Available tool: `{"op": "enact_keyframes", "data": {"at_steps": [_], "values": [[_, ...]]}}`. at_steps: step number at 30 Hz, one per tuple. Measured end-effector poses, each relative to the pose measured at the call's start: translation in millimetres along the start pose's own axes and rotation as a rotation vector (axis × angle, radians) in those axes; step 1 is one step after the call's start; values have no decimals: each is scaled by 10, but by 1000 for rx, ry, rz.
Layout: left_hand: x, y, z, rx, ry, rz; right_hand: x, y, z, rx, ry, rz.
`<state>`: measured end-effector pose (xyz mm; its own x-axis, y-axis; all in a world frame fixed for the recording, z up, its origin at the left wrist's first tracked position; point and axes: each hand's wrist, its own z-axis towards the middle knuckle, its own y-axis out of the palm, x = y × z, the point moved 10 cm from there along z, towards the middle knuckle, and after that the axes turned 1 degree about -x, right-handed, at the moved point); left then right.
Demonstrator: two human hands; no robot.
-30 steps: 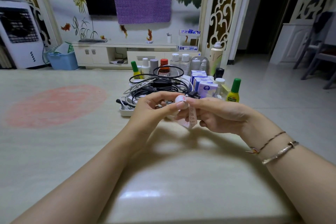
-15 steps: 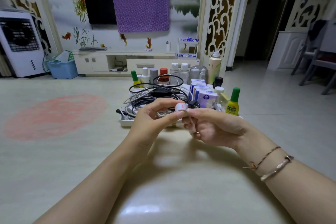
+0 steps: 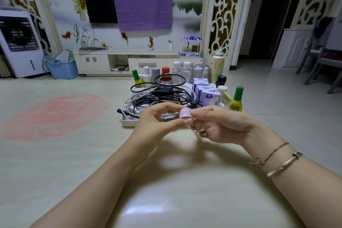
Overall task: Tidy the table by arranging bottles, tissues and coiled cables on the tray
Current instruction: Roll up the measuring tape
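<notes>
1. Both hands meet above the worktop (image 3: 55, 153), just in front of the tray (image 3: 127, 122).
2. The left hand (image 3: 157, 126) and the right hand (image 3: 222, 126) both pinch a small white roll with red print (image 3: 185, 113) between fingertips and thumbs; each hand is clamped on it.
3. The right wrist carries a thin cord bracelet (image 3: 273, 151) and a metal bangle (image 3: 285, 163).
4. The tray sits further out on the worktop, and a tangle of black and white cables (image 3: 159, 94) lies on its left part.
5. Blue-and-white tissue packs (image 3: 205, 89) stand in a row to the right of the cables.
6. Bottles (image 3: 181, 69) stand along the far side of the tray, with a tall spray can (image 3: 218, 66) at their right end.
7. A yellow bottle with a green cap (image 3: 236, 101) stands at the right end of the group; whether it is on the tray, I cannot tell.
</notes>
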<state>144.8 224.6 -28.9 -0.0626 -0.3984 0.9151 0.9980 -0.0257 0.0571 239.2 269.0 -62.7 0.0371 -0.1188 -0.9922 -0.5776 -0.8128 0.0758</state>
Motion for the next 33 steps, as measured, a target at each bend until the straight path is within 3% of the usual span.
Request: {"op": "enact_keyframes", "data": {"at_steps": [3,8,18,25,30,33], "values": [[12,8,6,-1,14,-19,18,16,6,10,1,34],[135,19,-6,30,160,420,65,-44,0,58,56,-154],[146,-51,-18,73,125,173,78,9,-5,-25,42,21],[194,0,-32,65,201,488,87,-60,-9,71,81,-121],[142,-52,-16,59,107,211,77,-20,-24,12,63,53],[189,-35,-31,78,164,382,69,-41,-21,73,72,-14]]}}
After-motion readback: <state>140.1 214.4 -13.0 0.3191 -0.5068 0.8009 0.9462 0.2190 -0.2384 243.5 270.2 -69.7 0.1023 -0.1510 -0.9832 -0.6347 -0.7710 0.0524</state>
